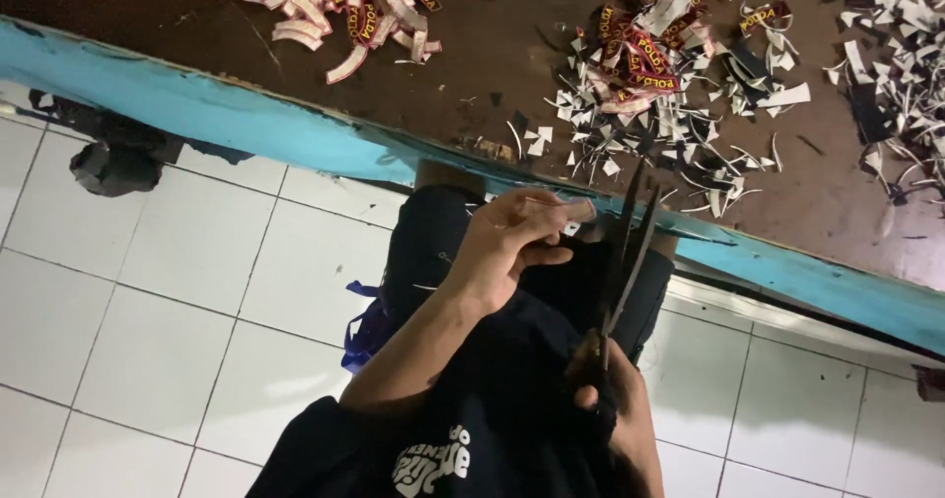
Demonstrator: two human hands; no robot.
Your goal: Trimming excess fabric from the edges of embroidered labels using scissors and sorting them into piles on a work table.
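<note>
Here, the left hand (507, 247) pinches a small curved patch (563, 208), pale on its back, just below the table's blue edge (246, 124). To its right, the right hand (620, 409) grips dark scissors (622, 252), their long blades slightly parted, tips beside the patch.

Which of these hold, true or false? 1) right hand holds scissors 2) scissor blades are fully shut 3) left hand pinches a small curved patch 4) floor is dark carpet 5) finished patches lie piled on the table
1) True: the right hand grips the scissors by the handles.
2) False: the blades stand slightly apart, tips up toward the table edge.
3) True: the left hand pinches a small patch between its fingers, beside the blades.
4) False: the floor is white tile.
5) True: a pile of patches lies on the brown table, with offcuts scattered to its right.
</note>
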